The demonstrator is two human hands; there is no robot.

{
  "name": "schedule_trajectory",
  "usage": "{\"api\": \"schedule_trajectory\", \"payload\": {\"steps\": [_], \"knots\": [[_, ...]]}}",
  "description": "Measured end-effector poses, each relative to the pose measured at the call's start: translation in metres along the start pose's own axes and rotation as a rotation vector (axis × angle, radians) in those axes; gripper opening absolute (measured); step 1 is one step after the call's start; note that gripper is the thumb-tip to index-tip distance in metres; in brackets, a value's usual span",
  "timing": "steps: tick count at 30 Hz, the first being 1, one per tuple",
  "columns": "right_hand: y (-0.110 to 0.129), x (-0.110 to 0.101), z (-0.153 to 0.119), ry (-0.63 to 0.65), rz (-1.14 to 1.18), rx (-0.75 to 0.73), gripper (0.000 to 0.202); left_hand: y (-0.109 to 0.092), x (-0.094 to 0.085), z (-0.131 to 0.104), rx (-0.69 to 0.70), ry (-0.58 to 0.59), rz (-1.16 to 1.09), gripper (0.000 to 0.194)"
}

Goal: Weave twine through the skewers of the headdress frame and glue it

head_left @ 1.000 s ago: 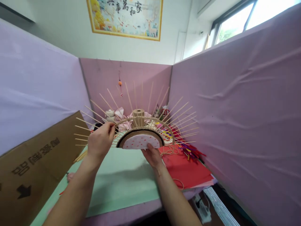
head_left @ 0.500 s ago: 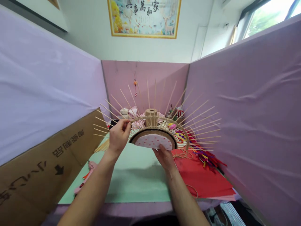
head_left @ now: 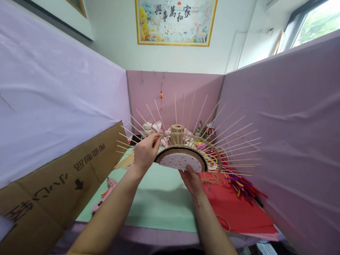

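- On the wall ahead of you, the gold-framed landscape picture [head_left: 176, 23] carries large black characters; read from right to left they are 家和萬事興.
- At your left, the brown cardboard panel [head_left: 61, 187] bears black print: 陶瓷制品 slanting from upper right to lower left, then 小心 and a further character that is hard to make out, with a solid black arrow beside them.
- You hold the white, red-dotted half-disc [head_left: 180, 161], edged in brown and black, raised in front of you over the mint-green desk [head_left: 162, 209].
- Its straight edge, the long axis, runs left to right across your view, the right end slightly lower; the curved side points away from you.
- Slim pale wooden sticks [head_left: 175, 108] fan out from the curve, the middle ones pointing up and the outer ones sideways.
- A tan twine arc [head_left: 214, 148] crosses the sticks, apart from the curved rim.
- Your left hand [head_left: 146, 150] has its grip pinched on the arc's left part, thumb against fingers.
- Your right hand [head_left: 193, 180] has its grip clasping the half-disc near the straight edge, thumb on the dotted face.
- Beyond the half-disc stands a brown twine spool [head_left: 177, 136]; red sheets [head_left: 244, 216] lie at your right, and a pink tool [head_left: 105, 194] at your left.
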State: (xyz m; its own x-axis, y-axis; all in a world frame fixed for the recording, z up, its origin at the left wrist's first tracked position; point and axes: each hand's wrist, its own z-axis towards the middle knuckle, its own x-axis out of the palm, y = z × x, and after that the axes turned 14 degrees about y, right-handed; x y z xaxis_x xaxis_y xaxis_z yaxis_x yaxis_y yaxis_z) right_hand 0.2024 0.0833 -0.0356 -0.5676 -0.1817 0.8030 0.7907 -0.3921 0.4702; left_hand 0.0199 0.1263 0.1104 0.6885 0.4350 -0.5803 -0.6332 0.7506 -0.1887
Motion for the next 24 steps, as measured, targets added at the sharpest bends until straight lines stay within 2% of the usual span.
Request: {"api": "schedule_trajectory", "payload": {"steps": [10, 16, 24], "knots": [[-0.0004, 0.0008, -0.001, 0.035, -0.058, 0.004, 0.037, 0.0007, -0.0004, 0.0005, -0.015, 0.021, 0.031, 0.018], [-0.0007, -0.0003, -0.0011, 0.043, -0.048, 0.011, 0.036, -0.0022, -0.0024, -0.0002, 0.078, -0.021, 0.034, 0.017], [-0.001, -0.0004, -0.0012, 0.045, -0.011, 0.028, 0.036, -0.003, -0.0008, -0.004, 0.118, -0.096, -0.026, 0.016]]}}
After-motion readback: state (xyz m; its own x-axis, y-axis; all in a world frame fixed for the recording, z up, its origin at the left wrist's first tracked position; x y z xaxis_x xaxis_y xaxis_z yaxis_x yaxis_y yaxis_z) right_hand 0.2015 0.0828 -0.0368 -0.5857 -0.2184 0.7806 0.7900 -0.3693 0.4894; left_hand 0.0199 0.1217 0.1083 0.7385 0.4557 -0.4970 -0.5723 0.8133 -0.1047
